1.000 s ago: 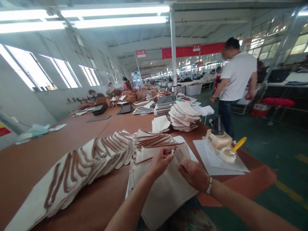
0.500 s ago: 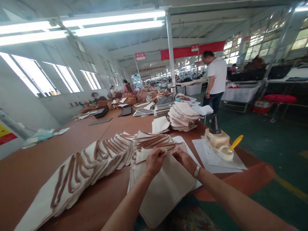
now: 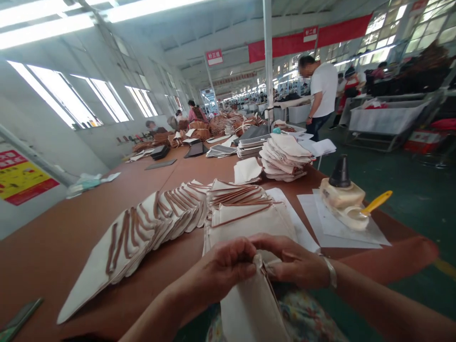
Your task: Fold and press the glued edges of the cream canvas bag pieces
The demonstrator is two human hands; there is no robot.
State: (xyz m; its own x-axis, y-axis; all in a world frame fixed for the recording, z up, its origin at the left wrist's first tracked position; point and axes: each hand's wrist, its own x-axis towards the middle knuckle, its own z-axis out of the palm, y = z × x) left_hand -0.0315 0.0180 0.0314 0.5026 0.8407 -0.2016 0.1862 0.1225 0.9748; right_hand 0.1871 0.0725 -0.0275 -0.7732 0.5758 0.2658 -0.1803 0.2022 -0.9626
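My left hand [image 3: 223,268] and my right hand [image 3: 292,263] are both closed on the top edge of a cream fabric piece [image 3: 251,308] with a brown trimmed edge, held near my lap at the table's front edge. The fingers pinch the fabric where the two hands meet. Just beyond my hands lies a stack of similar cream pieces [image 3: 245,213] with brown strips. A long fanned row of such pieces [image 3: 142,232] spreads to the left across the brown table [image 3: 53,237].
A glue pot with a yellow-handled brush [image 3: 347,204] sits on white paper at the right. More fabric piles [image 3: 285,159] and dark stacks lie farther along the table. A person in a white shirt [image 3: 322,92] stands in the aisle; other workers sit far back.
My hands pulled the fabric piece off the stack toward my lap and folded it upright. The view tilted down, and the person in white moved farther away.
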